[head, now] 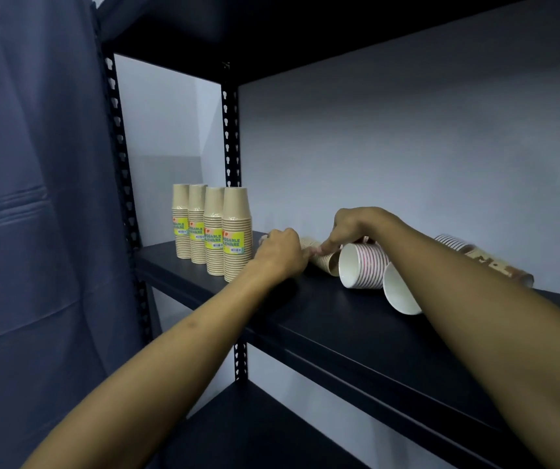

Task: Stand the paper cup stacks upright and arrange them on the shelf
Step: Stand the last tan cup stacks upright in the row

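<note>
Both forearms reach up and away from me across the dark shelf (322,319), the left from the lower left, the right from the lower right. At the far end of the left arm I see my left hand (280,253) with fingers curled, its grip closed round the near end of a brown paper cup stack (322,257) that lies on its side on the shelf. My right hand (356,228) comes down on the same stack from above, knuckles up, one finger (327,246) pressed to the brown cups; whether that grip is actually clenched on the stack or only touching it I cannot tell, since the hand hides its own fingers. Just right of the lying brown stack a white striped cup stack (364,267) lies tipped over with its open mouth facing me, and another white cup (400,296) lies nearer, partly behind my right arm. Farther right, beyond the arm, a further striped stack (452,243) and a brown patterned wrapped stack (495,265) lie on their sides. At the far left of the shelf four brown stacks (212,228) with yellow labels stand mouth down in a close diagonal row, near the black perforated upright (231,130). A dark blue curtain (31,198) hangs on the left.
</note>
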A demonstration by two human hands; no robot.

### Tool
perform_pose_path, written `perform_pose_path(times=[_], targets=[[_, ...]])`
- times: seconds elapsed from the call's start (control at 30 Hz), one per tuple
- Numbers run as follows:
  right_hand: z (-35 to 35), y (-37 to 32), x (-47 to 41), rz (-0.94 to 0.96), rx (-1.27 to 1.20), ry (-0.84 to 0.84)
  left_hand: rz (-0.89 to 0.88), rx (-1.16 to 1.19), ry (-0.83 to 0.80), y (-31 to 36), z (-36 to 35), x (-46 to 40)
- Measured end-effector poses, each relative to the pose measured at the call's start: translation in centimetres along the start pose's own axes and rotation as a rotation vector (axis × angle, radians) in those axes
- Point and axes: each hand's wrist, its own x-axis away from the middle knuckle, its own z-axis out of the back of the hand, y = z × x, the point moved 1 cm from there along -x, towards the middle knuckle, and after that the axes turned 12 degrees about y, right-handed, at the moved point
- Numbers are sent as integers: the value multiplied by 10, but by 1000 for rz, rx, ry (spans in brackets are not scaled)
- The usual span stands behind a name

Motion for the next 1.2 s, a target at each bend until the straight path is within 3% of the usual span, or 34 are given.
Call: perform_pose_path(times=[0.2,0.53,0.77,0.97,1.2], targets=[[5,0,8,-37,-11,-19,106,153,-13,0,-1,5],[-5,1,11,-76,-193,94,148,120,24,9,-3,12],[5,9,9,-186,-546,205,112,359,239,4,2,14],[25,10,17,-196,-708,262,32,540,382,21,27,15],[44,6,39,-162,-918,349,86,836,321,25,55,15]])
